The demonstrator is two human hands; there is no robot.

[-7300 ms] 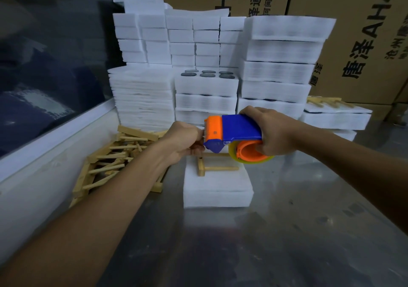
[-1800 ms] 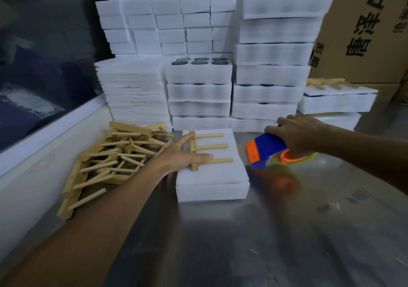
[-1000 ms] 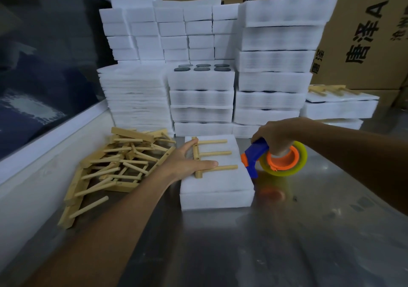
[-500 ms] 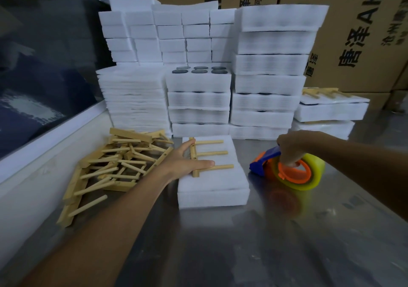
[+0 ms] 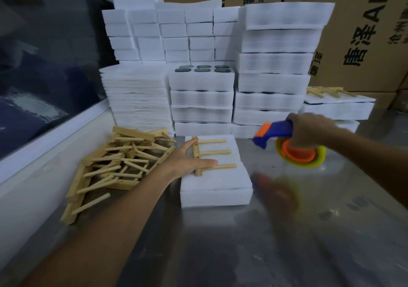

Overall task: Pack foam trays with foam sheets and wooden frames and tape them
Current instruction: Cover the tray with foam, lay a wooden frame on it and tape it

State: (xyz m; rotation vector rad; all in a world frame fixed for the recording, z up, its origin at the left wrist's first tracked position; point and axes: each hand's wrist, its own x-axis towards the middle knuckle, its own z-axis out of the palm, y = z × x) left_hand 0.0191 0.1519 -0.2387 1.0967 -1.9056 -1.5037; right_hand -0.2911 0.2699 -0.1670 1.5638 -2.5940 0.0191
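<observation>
Tape dispenser (image 5: 284, 140) lifted off the steel table (image 5: 287, 242) again, gripped in right hand (image 5: 309, 129) at centre right; taping likely next. Left hand (image 5: 187, 160) spread flat, pressing wooden frame (image 5: 212, 154) onto foam tray (image 5: 216, 185) at frame centre.

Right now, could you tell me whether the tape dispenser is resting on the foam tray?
No, the right hand holds the tape dispenser over the steel table, right of the foam tray.
</observation>
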